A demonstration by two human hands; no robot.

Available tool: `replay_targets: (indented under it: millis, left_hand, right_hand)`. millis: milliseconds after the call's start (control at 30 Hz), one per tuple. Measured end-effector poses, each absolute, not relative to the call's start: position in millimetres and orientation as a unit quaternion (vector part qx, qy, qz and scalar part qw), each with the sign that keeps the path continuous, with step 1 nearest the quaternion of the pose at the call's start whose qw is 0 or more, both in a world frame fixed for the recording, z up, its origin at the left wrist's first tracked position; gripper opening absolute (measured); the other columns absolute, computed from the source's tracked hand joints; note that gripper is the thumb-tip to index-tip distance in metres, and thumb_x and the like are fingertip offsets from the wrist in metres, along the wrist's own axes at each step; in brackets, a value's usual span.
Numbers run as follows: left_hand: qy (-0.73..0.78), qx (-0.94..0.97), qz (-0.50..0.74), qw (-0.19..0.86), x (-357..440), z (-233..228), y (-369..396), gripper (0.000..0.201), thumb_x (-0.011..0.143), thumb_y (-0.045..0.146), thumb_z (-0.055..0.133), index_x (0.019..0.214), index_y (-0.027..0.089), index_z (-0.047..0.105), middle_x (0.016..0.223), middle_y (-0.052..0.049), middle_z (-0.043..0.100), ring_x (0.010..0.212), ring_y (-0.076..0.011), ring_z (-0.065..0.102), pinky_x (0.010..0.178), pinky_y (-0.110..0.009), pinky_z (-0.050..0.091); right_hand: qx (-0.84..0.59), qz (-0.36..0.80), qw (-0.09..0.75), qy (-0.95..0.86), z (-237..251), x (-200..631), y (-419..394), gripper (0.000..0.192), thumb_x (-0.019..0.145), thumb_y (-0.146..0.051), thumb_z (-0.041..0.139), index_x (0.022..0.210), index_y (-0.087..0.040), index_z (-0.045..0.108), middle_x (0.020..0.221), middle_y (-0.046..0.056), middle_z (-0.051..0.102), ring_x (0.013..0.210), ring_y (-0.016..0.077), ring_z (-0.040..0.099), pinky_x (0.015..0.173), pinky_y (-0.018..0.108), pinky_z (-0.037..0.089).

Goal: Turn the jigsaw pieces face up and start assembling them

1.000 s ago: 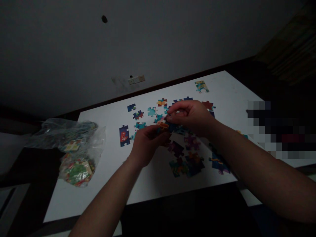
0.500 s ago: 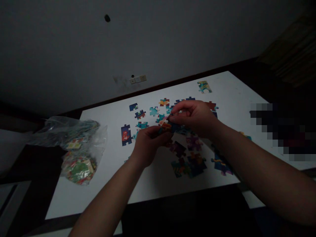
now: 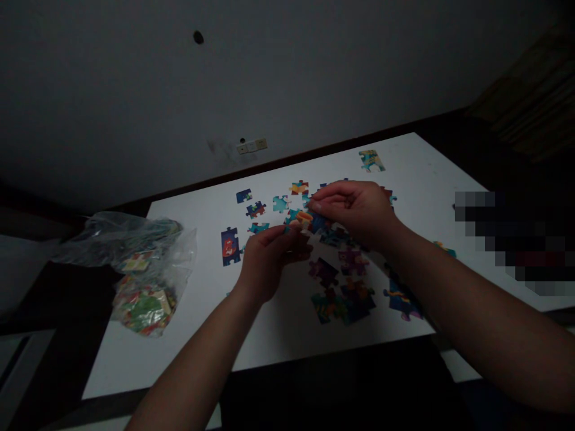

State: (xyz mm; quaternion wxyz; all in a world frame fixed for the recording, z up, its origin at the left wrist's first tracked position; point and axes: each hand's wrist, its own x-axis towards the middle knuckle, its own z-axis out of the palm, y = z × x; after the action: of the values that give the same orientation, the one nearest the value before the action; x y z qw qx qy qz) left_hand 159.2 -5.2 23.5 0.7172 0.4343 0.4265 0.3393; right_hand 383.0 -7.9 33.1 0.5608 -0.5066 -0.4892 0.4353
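Observation:
My left hand (image 3: 272,257) pinches a jigsaw puzzle piece (image 3: 305,219) with orange and blue on it, lifted over the table. Close to its far right side is my right hand (image 3: 353,206), thumb and fingers pressed together; whether something is between them is hidden. Beneath and around both hands lie loose puzzle pieces. A purple piece (image 3: 353,261) and a dark purple one (image 3: 323,272) lie below my right hand, near a joined cluster (image 3: 344,302). Left of my left hand is a dark blue piece with a red figure (image 3: 230,246).
A clear plastic bag (image 3: 150,269) with more pieces lies on the left of the white table (image 3: 188,353). A yellow-teal piece (image 3: 371,160) lies near the far edge. Blue pieces (image 3: 402,299) lie beside my right forearm. A wall with a socket (image 3: 251,145) stands behind.
My right fingertips have drawn slightly up and away from the orange piece in my left hand. The piece has turned and its orange part shows farther right.

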Motion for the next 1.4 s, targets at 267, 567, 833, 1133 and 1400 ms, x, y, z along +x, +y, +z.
replay_targets:
  millis: [267, 567, 833, 1133, 1400]
  left_hand:
    - [0.404, 0.430, 0.349, 0.728, 157.7, 23.2, -5.9, 0.028, 0.086, 0.038, 0.086, 0.109, 0.022, 0.087, 0.109, -0.008, 0.088, 0.094, -0.0224, 0.084, 0.092, -0.041, 0.070]
    - [0.409, 0.426, 0.347, 0.729, 158.8, 27.0, -8.0, 0.027, 0.087, 0.037, 0.085, 0.109, 0.021, 0.087, 0.108, -0.009, 0.088, 0.094, -0.0231, 0.085, 0.094, -0.043, 0.070]
    - [0.390, 0.529, 0.320, 0.682, 158.5, 19.5, -15.4, 0.028, 0.081, 0.038, 0.091, 0.098, 0.019, 0.082, 0.092, -0.007, 0.086, 0.085, -0.0227, 0.084, 0.084, -0.039, 0.069]
    - [0.128, 0.886, 0.060, 0.442, 155.0, 38.9, -34.8, 0.013, 0.094, 0.026, 0.070, 0.099, 0.020, 0.080, 0.092, -0.007, 0.085, 0.081, -0.0202, 0.078, 0.073, -0.031, 0.057]
    - [0.268, 0.921, -0.004, 0.284, 137.3, 46.8, -13.3, 0.019, 0.095, 0.021, 0.062, 0.104, 0.024, 0.079, 0.094, -0.008, 0.079, 0.082, -0.0254, 0.074, 0.071, -0.037, 0.050]
  right_hand:
    - [-0.480, 0.466, 0.507, -0.543, 34.8, 383.6, -11.1, 0.029, 0.081, -0.042, 0.095, 0.100, -0.021, 0.086, 0.064, -0.003, 0.068, 0.057, 0.0125, 0.059, 0.057, 0.028, 0.049]
    - [-0.492, 0.391, 0.520, -0.579, 25.4, 384.3, -7.7, 0.029, 0.085, -0.044, 0.091, 0.101, -0.021, 0.087, 0.059, -0.006, 0.056, 0.054, 0.0100, 0.045, 0.054, 0.027, 0.035]
    - [-0.528, 0.366, 0.513, -0.570, 30.3, 393.3, -11.1, 0.026, 0.083, -0.040, 0.090, 0.102, -0.023, 0.089, 0.063, -0.004, 0.062, 0.055, 0.0119, 0.049, 0.053, 0.026, 0.035]
    - [-0.538, 0.206, 0.374, -0.727, 12.1, 389.8, -11.2, 0.023, 0.105, -0.036, 0.070, 0.118, -0.026, 0.086, 0.107, 0.007, 0.085, 0.091, 0.0241, 0.078, 0.079, 0.038, 0.059]
    - [-0.526, 0.053, 0.314, -0.789, 37.9, 406.5, -24.6, 0.024, 0.104, -0.022, 0.062, 0.119, -0.024, 0.081, 0.109, 0.009, 0.082, 0.098, 0.0293, 0.079, 0.087, 0.044, 0.059]
